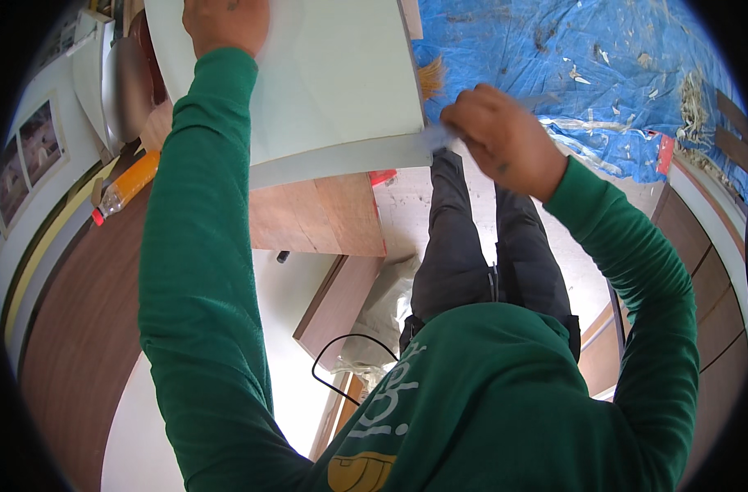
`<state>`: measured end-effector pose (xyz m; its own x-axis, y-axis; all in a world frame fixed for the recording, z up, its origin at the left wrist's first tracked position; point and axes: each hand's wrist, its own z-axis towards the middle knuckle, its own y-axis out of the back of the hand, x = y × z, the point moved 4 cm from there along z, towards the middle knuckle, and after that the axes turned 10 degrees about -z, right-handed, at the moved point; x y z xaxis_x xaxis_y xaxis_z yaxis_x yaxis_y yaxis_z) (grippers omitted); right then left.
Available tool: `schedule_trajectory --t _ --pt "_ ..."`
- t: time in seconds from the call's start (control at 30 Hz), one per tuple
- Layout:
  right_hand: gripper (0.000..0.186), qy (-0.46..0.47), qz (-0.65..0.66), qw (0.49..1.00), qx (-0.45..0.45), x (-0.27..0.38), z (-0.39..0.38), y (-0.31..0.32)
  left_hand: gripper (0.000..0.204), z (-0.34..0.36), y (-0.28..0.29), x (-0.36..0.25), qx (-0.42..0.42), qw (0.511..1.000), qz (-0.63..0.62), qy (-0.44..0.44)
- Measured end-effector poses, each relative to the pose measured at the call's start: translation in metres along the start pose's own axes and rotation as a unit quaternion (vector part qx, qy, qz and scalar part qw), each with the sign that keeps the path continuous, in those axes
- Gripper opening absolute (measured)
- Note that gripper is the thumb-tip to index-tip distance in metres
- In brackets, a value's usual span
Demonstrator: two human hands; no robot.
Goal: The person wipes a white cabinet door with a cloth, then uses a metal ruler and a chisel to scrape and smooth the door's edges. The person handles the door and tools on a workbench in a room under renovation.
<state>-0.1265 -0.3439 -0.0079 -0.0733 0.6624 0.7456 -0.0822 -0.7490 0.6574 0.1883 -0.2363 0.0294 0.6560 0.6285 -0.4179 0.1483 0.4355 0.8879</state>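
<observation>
White panel (333, 74) sits at the top of the view, held up in front of us and tilted, its lower edge over a wooden block (316, 215) below.

Left hand (225, 23) is on the panel's upper left part, pressing flat on its face. We can't tell whether the fingers curl over the far edge, so that grip is unclear from here.

Right hand (505, 139) is at the panel's lower right corner, its grip closed around something small and pale, blurred. Could be a film tab or a blade; can't say which. It touches the corner edge.

Around it: our dark-trousered legs (480, 238) straight below, a blue tarp (587, 74) littered with scraps on the floor to the right, an orange bottle (124, 187) lying on the brown table (79, 328) at left, a black cable (341, 361) looping near a light floor patch.

Risks as we judge them:
- The panel looks steadied mostly by one flat palm. A pull at the corner could swing it or slide it off the block.
- If the right hand holds a blade, a slip along the edge runs toward our legs.
- Scraps on the tarp and the cable are trip hazards if we step back while both hands are busy.
- The bottle lies on its side; a bump from the left elbow could roll it off.
</observation>
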Motion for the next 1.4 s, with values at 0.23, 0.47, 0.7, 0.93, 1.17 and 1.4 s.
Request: schedule_trajectory --t 0.23,0.47,0.7,0.93,1.17,1.4 --pt "0.014 -0.100 0.035 0.991 -0.082 -0.035 0.082 0.036 0.058 0.000 -0.001 0.007 -0.003 1.000 0.011 -0.014" --pt "0.013 -0.068 -0.026 0.987 -0.142 -0.058 0.129 0.049 0.058 0.006 -0.005 0.004 -0.011 0.999 0.014 -0.035" --pt "0.029 0.073 -0.143 0.985 -0.064 -0.026 0.031 0.011 0.056 0.005 -0.001 0.004 -0.029 0.997 0.026 -0.060" --pt "0.024 0.018 -0.055 0.996 0.062 0.010 -0.009 0.004 0.055 0.001 -0.001 0.004 -0.035 0.996 0.039 -0.066" --pt "0.018 -0.254 0.266 0.930 -0.002 -0.001 0.005 0.003 0.056 -0.001 0.003 0.004 -0.036 0.997 0.033 -0.062" --pt "0.034 -0.312 0.225 0.921 -0.065 0.014 0.043 0.004 0.055 -0.001 0.002 0.003 -0.053 0.995 0.021 -0.077"
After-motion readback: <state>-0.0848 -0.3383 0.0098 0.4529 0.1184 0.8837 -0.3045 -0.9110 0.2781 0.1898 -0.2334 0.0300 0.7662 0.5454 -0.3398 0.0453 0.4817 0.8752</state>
